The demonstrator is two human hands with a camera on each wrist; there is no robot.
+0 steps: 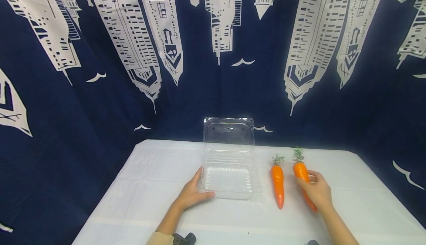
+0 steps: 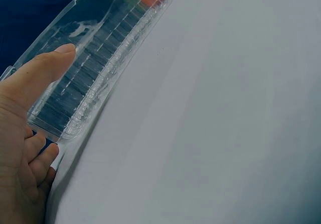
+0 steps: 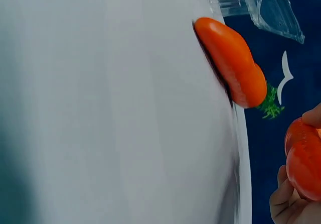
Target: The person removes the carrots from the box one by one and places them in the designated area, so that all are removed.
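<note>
A clear plastic clamshell container (image 1: 229, 194) lies on the white table with its lid (image 1: 228, 134) raised at the back. My left hand (image 1: 190, 194) holds its front left corner; in the left wrist view the thumb reaches over the container wall (image 2: 108, 63) and the fingers are below its corner. To the right, my right hand (image 1: 317, 192) grips an orange carrot (image 1: 300, 171) with a green leafy top, thumb on one side and fingers on the other. A second carrot (image 1: 277, 185) lies between the container and that hand, touched by neither hand.
The white table (image 1: 139, 200) ends at a dark blue curtain (image 1: 219, 97) printed with white buildings and birds, close behind the container lid. A grey-black device (image 1: 185, 239) sits at my left wrist.
</note>
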